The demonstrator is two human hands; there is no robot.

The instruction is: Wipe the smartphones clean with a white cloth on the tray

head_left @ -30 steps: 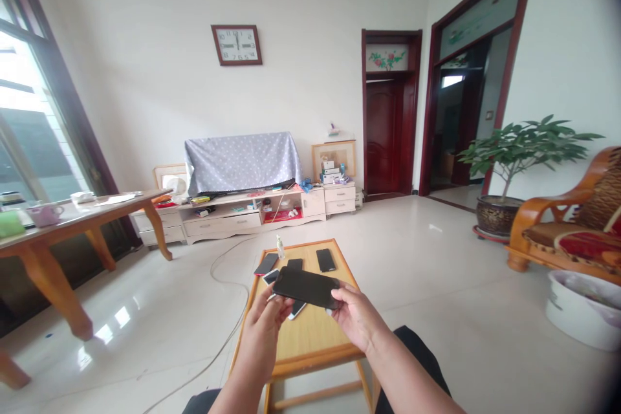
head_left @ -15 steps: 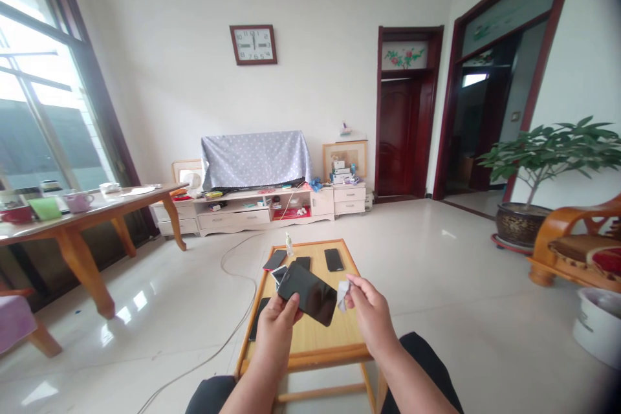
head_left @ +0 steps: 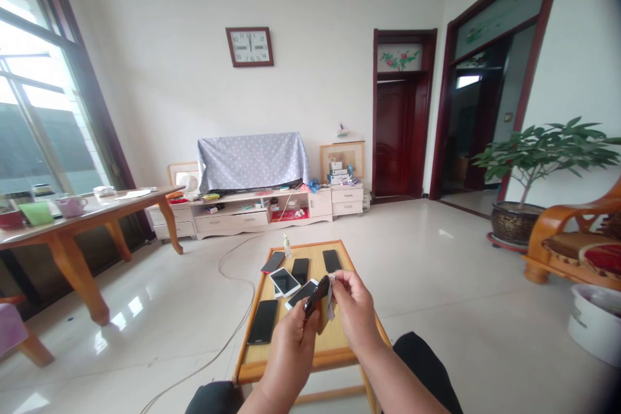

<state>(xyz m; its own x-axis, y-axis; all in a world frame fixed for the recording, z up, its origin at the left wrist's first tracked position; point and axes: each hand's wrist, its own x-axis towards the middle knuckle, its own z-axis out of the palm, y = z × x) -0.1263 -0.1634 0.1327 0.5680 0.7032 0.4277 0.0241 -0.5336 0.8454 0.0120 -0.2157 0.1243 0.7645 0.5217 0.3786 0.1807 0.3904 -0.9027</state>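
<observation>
Head view: above the bench (head_left: 334,341), my left grip (head_left: 295,339) pinches the dark phone (head_left: 316,297), my right grip (head_left: 355,304) a grey cloth (head_left: 330,307) at its right side. I judge this wiping; the next stroke needs steady support.

The spray bottle (head_left: 287,248) stands at the far left of the worktop (head_left: 315,256). The far-right smartphone (head_left: 331,261) lies apart from the smartphone cluster (head_left: 284,282) at left. The front-left smartphone (head_left: 262,322) lies before the cluster. The handheld smartphone (head_left: 317,296) is in the left hand (head_left: 297,334), above the worktop; the cloth (head_left: 330,305) is in the right hand (head_left: 356,307), just right of it.
</observation>
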